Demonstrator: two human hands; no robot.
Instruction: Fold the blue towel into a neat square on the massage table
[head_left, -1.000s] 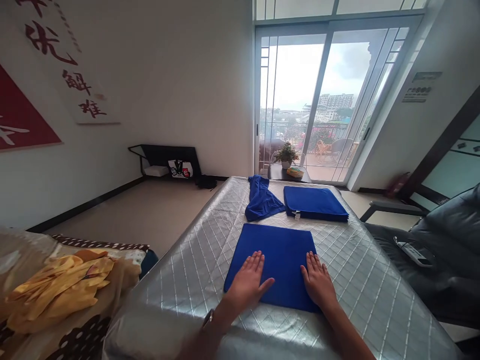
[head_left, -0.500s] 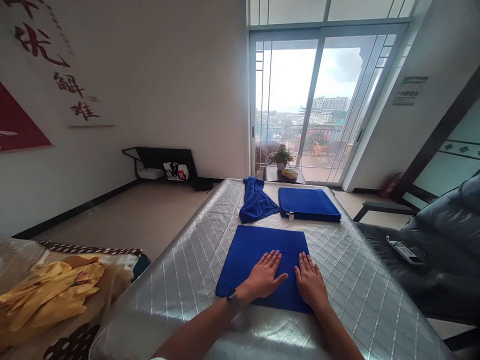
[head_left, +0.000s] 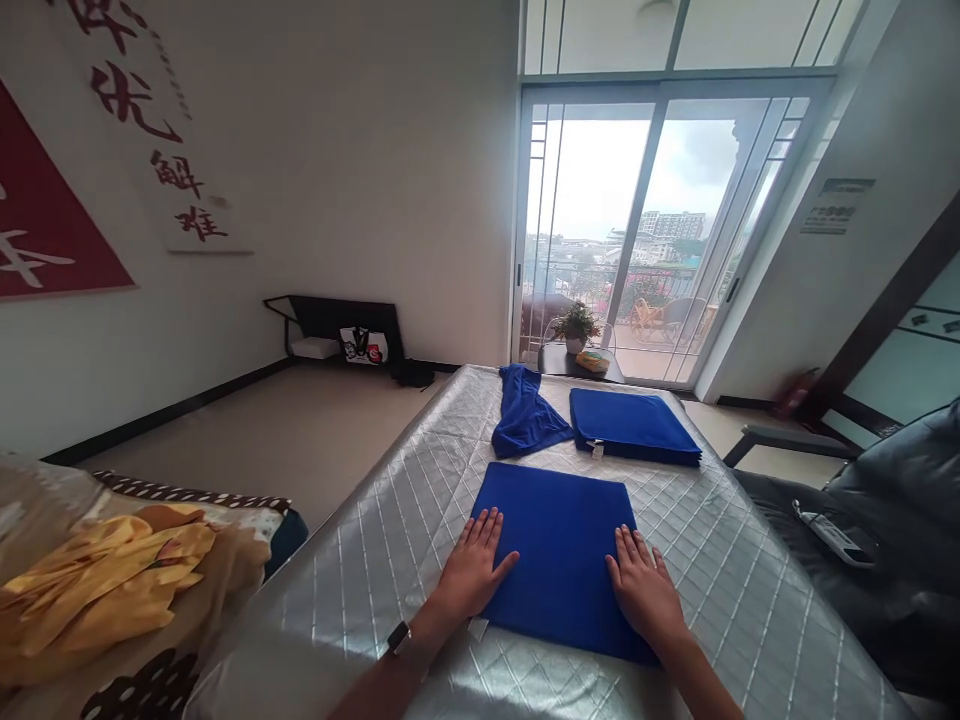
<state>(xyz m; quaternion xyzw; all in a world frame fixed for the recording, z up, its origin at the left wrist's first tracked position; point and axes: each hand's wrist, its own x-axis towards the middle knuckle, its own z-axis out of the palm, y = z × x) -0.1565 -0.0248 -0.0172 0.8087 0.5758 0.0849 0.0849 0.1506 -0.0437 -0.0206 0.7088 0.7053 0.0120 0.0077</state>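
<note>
Apparently, the flat blue cloth (head_left: 559, 560) is being smoothed at its opposite sides by the left hand (head_left: 471, 570) and right hand (head_left: 646, 585), fingers outstretched, nothing gripped; even pressure seems called for next.

Blue cloth (head_left: 559, 560), diamond-patterned silver cover (head_left: 750, 560)

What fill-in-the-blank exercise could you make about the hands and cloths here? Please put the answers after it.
1. The left hand and right hand lie on a flat cloth whose color is ____.
2. A watch is on the ____ wrist.
3. In the picture, the folded stack lies to the ____ of the crumpled cloth.

Missing words: blue; left; right.
</note>
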